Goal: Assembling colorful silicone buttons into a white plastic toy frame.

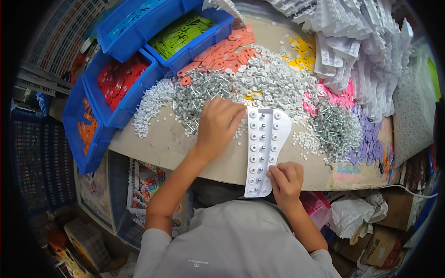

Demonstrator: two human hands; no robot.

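White moulded plastic tray (pixel 263 153): lying lengthwise at the near edge of the beige counter (pixel 227 157), before the grey T-shirt (pixel 241 241); lower end reaching past the edge toward the body; straight on the left, bulging at upper right
Channel: lined with one row of upright silvery metal pins (pixel 263 136); flanked on both sides by round white plastic rings (pixel 253 137)
Left hand (pixel 219 125): at the tray's upper left corner, just above a heap of grey metal screws (pixel 199 88); fingers bent, thumb and index tips narrowly spaced; cannot tell if holding anything
Right hand (pixel 286 183): at the tray's lower right edge; fingers pinched closed on it
Counter, middle: scattered with white plastic washers (pixel 278 81), between flat coral plastic strips (pixel 227 55) and a smaller heap of silvery screws (pixel 336 125)
Counter, right: spread with flat purple plastic strips (pixel 368 139) and pink plastic strips (pixel 343 97); beyond these, a pile of white moulded plastic trays (pixel 343 41)
Bins: blue, open-topped plastic bins (pixel 204 48) at the left; filled separately with green, red, orange and light-blue pieces
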